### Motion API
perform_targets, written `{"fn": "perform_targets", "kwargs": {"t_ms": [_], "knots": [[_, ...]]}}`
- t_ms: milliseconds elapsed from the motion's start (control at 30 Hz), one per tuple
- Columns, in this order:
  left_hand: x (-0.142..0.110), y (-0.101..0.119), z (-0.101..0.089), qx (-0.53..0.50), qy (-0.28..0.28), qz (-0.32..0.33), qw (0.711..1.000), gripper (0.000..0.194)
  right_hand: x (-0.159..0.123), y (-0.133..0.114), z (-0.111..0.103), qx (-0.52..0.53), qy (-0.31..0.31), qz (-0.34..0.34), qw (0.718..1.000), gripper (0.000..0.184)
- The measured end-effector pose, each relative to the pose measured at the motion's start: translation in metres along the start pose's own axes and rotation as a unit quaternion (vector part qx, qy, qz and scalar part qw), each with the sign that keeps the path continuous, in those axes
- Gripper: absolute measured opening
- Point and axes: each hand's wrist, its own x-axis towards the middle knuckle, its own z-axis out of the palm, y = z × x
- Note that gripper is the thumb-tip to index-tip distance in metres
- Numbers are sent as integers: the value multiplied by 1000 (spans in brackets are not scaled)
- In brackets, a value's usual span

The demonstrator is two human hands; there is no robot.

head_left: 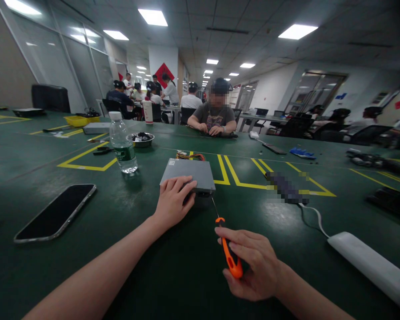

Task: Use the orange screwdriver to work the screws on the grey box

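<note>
A grey metal power supply unit (189, 171) lies on the green table in front of me, with coloured wires (195, 156) bunched behind its far edge. My left hand (175, 200) grips it from the near left side, fingers over the top and thumb by the front edge. In my right hand (253, 262) is a screwdriver (231, 258) with an orange and black handle. Its thin shaft points up and away toward the unit's near right corner. Whether the tip touches the unit I cannot tell.
A water bottle (123, 146) and a metal bowl (142, 140) of small dark parts stand beyond the unit, to the left. A phone (56, 213) lies at left. A white power strip (370, 266) with a cable lies right. Across the table sits a person (216, 113).
</note>
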Motion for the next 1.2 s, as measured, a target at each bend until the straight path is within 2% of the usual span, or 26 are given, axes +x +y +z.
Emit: {"fn": "perform_targets", "kwargs": {"t_ms": [167,400,700,833,900,1067,1200], "knots": [[0,0,0,2,-3,1,1000,28,-2,-2,2,-6,-22,4,1000,26],[1,0,-1,-5,3,-2,1000,28,-1,-2,4,-38,-50,-29,998,12],[-1,0,0,-6,6,0,1000,28,-1,-4,-1,-53,-89,-15,995,29],[0,0,0,-7,11,-2,1000,28,-7,-4,0,-17,-72,22,997,39],[0,1,0,-8,11,-1,1000,27,-8,-3,0,3,-76,32,997,38],[0,0,0,-11,6,-3,1000,27,-5,-2,2,-29,-79,-19,996,31],[-1,0,0,-12,9,-3,1000,28,-2,-4,1,-33,-74,-8,997,26]]}}
